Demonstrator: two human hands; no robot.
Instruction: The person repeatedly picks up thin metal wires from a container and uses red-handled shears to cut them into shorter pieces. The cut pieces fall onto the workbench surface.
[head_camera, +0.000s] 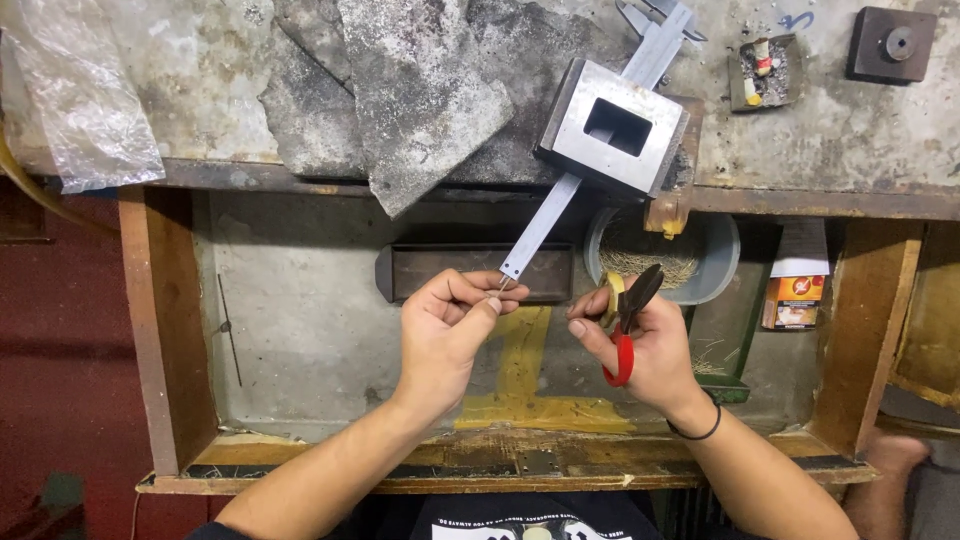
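My left hand (447, 325) pinches a very small piece, too small to identify, between thumb and fingertips, just under the tip of a long metal caliper blade (540, 227). My right hand (640, 345) grips red-handled cutters (625, 330) with black jaws pointing up, and a yellowish ring-like piece (612, 295) sits against its fingers. Both hands hover over an open wooden drawer (300, 330). The caliper runs up under a square steel block (615, 125) with a rectangular hole on the bench top.
A dark metal tray (440, 270) lies in the drawer behind my left hand. A grey bowl (715, 260) holds a wire brush. An orange and white box (797, 290) stands at right. Grey slabs (420, 90), plastic sheet (75, 90) and a small dark block (892, 44) rest on the bench.
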